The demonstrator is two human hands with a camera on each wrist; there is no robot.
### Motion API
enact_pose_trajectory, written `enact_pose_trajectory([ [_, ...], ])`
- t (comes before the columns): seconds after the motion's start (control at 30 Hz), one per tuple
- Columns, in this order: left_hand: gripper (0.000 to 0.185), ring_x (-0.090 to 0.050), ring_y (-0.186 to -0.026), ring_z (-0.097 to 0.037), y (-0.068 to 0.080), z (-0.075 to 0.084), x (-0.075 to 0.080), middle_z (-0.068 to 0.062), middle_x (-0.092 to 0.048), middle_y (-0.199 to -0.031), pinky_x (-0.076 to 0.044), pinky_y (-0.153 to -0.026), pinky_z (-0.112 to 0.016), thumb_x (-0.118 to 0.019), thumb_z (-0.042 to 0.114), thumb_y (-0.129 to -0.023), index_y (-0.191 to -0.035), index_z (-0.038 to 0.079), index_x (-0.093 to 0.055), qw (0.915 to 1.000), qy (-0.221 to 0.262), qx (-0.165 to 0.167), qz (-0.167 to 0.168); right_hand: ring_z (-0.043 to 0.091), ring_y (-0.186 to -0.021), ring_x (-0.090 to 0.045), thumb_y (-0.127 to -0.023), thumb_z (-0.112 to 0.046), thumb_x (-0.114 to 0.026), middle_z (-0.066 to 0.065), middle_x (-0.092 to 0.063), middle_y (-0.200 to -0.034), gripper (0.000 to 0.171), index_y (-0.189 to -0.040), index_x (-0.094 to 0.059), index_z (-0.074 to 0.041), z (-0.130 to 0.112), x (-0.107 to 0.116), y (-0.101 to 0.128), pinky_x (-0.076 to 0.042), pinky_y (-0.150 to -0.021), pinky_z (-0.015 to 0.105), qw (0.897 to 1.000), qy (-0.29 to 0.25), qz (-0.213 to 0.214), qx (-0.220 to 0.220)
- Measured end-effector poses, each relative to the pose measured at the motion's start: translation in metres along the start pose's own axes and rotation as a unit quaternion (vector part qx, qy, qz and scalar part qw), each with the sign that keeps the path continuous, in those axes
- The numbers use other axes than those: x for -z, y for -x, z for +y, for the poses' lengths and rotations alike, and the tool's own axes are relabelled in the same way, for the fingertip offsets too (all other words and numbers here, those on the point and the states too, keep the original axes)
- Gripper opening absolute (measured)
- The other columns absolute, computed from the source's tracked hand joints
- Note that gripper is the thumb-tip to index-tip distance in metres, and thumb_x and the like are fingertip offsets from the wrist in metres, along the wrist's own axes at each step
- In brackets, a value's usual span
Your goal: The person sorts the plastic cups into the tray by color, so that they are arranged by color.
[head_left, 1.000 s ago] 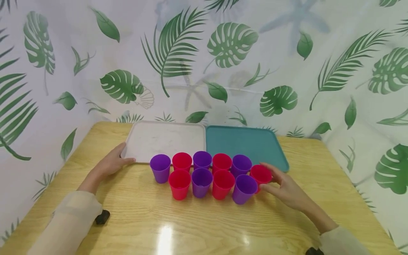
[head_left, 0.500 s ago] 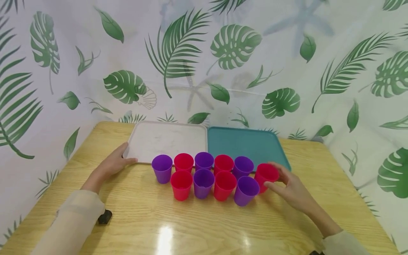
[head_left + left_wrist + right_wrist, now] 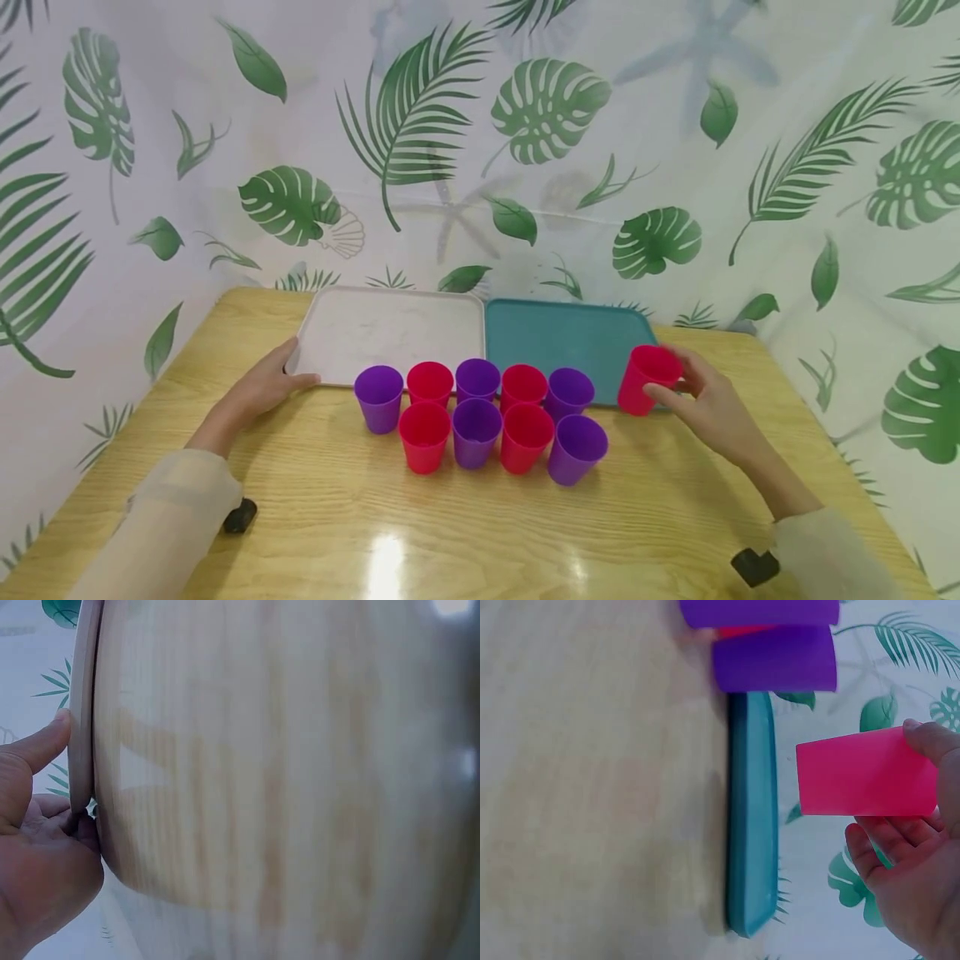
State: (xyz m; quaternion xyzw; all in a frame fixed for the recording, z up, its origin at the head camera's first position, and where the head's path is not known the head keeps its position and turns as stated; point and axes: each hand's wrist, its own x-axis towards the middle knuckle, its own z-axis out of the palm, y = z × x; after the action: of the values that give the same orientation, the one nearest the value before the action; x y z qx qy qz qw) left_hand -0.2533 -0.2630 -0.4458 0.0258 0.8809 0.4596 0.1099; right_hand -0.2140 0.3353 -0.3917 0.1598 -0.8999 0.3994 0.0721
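My right hand (image 3: 670, 382) holds a red cup (image 3: 641, 385) upright, lifted just above the front right corner of the teal tray (image 3: 562, 337). In the right wrist view the thumb and fingers of that hand (image 3: 922, 787) wrap the red cup (image 3: 866, 782) above the teal tray's rim (image 3: 751, 817). My left hand (image 3: 262, 385) pinches the front left corner of the white tray (image 3: 390, 329), thumb on top of the rim (image 3: 81, 735) and fingers underneath. Several red and purple cups (image 3: 476, 432) stand in two rows on the wooden table (image 3: 465, 533), in front of the trays.
The two trays lie side by side at the back of the table, against a leaf-print curtain (image 3: 480, 150). The nearest standing cups to the right hand are two purple ones (image 3: 576, 448) (image 3: 776, 660). A small black object (image 3: 241, 515) lies by my left sleeve.
My right hand has lifted the red cup from the right end of the back row and carried it right and back, over the teal tray's corner. The left hand stayed on the white tray.
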Motion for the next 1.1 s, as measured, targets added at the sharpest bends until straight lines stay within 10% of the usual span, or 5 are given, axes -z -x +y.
enact_pose_trajectory([
  [0.27,0.09,0.002,-0.152,-0.053,-0.001,-0.002,0.0,-0.035,0.003,-0.165,-0.002,-0.123,-0.063,-0.062,0.022,-0.105,-0.16,-0.009,0.002,0.9999,-0.011,0.001,0.0,0.021,-0.111,-0.062,-0.102,-0.027,-0.069,0.017,-0.062,-0.133,0.069,-0.16,-0.036,-0.007,0.003,0.019,-0.019,-0.049,-0.085,0.007,0.999,0.025,0.013,-0.018],
  [0.5,0.091,0.003,-0.152,-0.053,-0.001,-0.003,0.0,-0.035,0.004,-0.165,-0.001,-0.123,-0.064,-0.062,0.024,-0.105,-0.16,-0.008,0.003,0.9999,-0.012,0.001,-0.005,0.003,-0.104,-0.059,-0.102,-0.03,-0.068,0.018,-0.062,-0.13,0.071,-0.159,-0.035,-0.003,0.007,0.032,-0.035,-0.049,-0.085,0.006,0.999,0.016,0.029,-0.029],
  [1.1,0.097,0.0,-0.152,-0.052,-0.003,-0.004,0.002,-0.035,0.003,-0.165,-0.005,-0.124,-0.063,-0.064,0.029,-0.104,-0.159,-0.008,0.008,0.9997,-0.023,0.001,-0.007,0.021,-0.112,-0.052,-0.102,-0.041,-0.065,0.02,-0.054,-0.141,0.079,-0.162,-0.028,-0.006,0.017,0.057,-0.08,-0.051,-0.074,0.011,0.995,0.009,0.066,-0.08],
])
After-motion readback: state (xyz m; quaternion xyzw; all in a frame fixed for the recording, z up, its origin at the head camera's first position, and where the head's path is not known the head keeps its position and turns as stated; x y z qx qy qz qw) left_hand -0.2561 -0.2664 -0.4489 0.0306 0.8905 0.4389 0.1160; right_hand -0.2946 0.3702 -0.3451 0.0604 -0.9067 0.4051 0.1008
